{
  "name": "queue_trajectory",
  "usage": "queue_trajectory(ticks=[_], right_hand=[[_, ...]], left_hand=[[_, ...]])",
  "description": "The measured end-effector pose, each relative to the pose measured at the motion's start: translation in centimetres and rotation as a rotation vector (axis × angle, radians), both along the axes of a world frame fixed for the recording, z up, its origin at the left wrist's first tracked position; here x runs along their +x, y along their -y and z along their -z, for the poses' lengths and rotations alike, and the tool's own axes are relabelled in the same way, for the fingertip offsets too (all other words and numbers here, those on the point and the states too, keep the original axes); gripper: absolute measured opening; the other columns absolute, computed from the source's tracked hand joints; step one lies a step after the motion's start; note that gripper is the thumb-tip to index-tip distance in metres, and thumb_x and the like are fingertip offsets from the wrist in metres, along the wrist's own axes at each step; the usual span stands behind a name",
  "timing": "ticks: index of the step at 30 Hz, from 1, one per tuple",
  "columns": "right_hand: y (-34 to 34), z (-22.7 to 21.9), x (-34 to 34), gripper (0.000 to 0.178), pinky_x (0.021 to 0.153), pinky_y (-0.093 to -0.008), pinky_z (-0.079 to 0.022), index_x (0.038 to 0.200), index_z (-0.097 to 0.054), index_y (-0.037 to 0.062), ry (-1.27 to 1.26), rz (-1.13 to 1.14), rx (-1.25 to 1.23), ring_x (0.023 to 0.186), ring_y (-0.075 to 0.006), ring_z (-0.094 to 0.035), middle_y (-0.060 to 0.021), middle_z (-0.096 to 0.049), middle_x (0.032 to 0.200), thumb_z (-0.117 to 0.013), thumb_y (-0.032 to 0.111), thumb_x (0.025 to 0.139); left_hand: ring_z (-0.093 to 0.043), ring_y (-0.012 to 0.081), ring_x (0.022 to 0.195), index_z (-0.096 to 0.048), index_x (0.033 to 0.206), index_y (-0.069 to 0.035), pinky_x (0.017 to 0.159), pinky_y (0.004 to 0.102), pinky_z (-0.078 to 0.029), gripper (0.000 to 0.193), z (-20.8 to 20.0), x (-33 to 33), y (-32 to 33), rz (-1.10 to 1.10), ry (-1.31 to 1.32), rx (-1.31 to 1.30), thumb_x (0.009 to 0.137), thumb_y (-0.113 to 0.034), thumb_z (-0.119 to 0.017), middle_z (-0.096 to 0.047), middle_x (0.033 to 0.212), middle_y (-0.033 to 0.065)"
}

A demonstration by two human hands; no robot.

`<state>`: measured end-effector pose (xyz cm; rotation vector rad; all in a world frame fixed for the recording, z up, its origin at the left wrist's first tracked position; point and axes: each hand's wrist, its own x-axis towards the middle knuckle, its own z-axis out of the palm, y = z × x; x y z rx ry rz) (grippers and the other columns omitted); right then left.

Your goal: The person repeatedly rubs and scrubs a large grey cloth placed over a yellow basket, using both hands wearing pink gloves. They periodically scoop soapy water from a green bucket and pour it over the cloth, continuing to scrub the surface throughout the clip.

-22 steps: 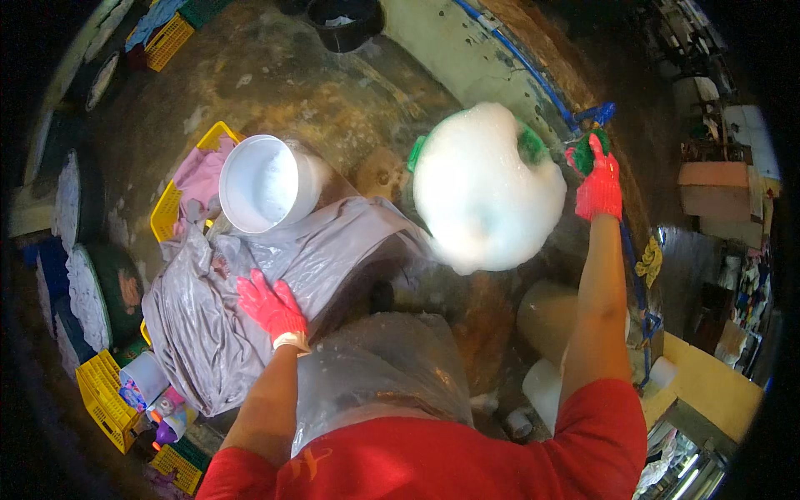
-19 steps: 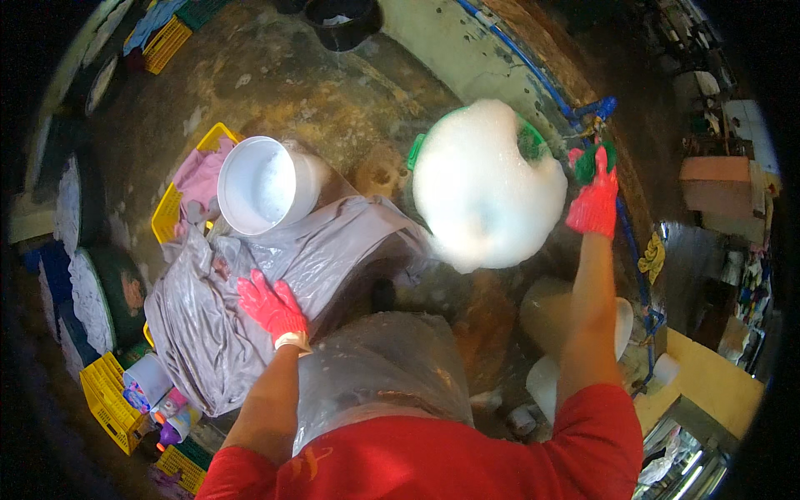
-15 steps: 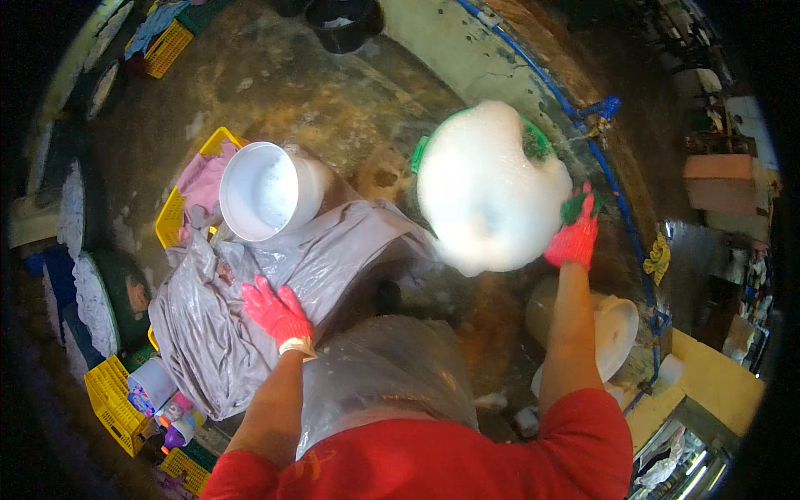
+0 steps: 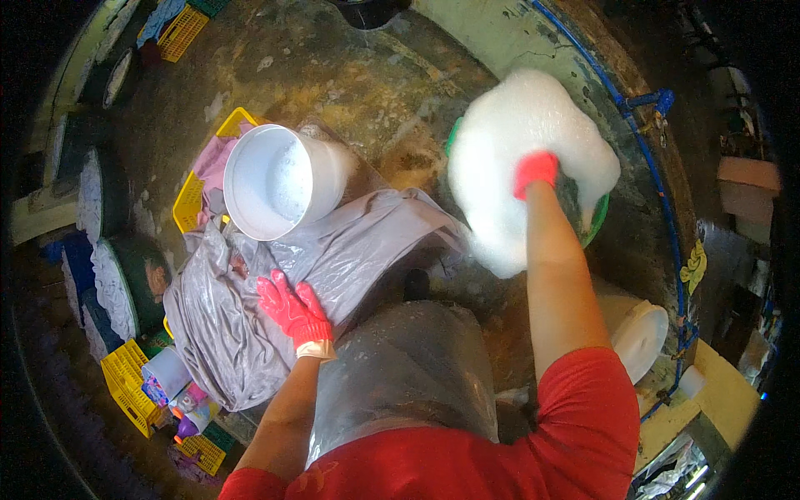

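My left hand (image 4: 296, 311), in a red rubber-coated glove, lies open with fingers spread on a wet grey cloth (image 4: 225, 333). The cloth is spread out at the left, and its far right end reaches toward the foam. My right hand (image 4: 536, 173), in a matching glove, is sunk into a big heap of white foam (image 4: 500, 125). The foam hides its fingers and anything in them. Under the foam stands a green basin (image 4: 597, 223), with only parts of its rim showing. A white bucket (image 4: 242, 196) with suds inside stands at the cloth's far edge.
Behind the bucket is a yellow basket (image 4: 187, 204) with pink cloth (image 4: 215, 171). A pale round container (image 4: 642, 342) lies right of my arm. A blue pipe (image 4: 667, 212) runs along the right. Yellow crates (image 4: 127, 383) and foam-topped tubs (image 4: 112, 287) line the left.
My right hand, earlier at the basin's right edge with a green scouring pad, has moved left into the foam; the pad is out of sight. My left hand stays on the cloth.
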<state>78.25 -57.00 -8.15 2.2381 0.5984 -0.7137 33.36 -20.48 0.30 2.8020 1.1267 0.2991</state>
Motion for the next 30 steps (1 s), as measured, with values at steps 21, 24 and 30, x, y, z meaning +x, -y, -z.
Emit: queue_trajectory(ticks=[21, 24, 30], right_hand=[[19.3, -6.4, -17.0, 0.042, 0.081, -0.0393, -0.045, 0.122, -0.070, 0.0176, 0.523, 1.847, 1.868, 0.089, -0.0164, -0.063, 0.0010, -0.072, 0.097, -0.064, 0.049, 0.095], [23.7, -5.0, -12.4, 0.038, 0.063, -0.0406, -0.038, 0.086, -0.064, 0.0157, 0.748, 1.954, 1.792, 0.071, -0.0211, -0.050, -0.0017, -0.063, 0.086, -0.064, 0.053, 0.093], [16.8, 2.9, 1.0, 0.033, 0.066, -0.0479, -0.045, 0.091, -0.071, 0.0121, 0.790, 1.770, 1.752, 0.073, -0.0244, -0.058, -0.0071, -0.068, 0.092, -0.063, 0.044, 0.095]], left_hand=[[-0.027, 0.0474, 0.161, -0.045, 0.163, -0.002, 0.132, 0.0603, -0.015, 0.061, -0.2, -0.3, -0.3, -0.025, -0.113, 0.047, 0.110, -0.032, -0.053, -0.030, 0.173, 0.0326], [-0.028, 0.0474, 0.161, -0.045, 0.163, -0.002, 0.132, 0.0600, -0.015, 0.061, -0.2, -0.1, -0.1, -0.019, -0.109, 0.036, 0.110, -0.031, -0.053, -0.031, 0.173, 0.0325], [-0.028, 0.0493, 0.161, -0.044, 0.162, -0.001, 0.131, 0.0629, -0.016, 0.064, 0.5, -0.3, -0.2, 0.046, 0.011, -0.025, 0.105, -0.022, -0.061, -0.032, 0.171, 0.0342]])
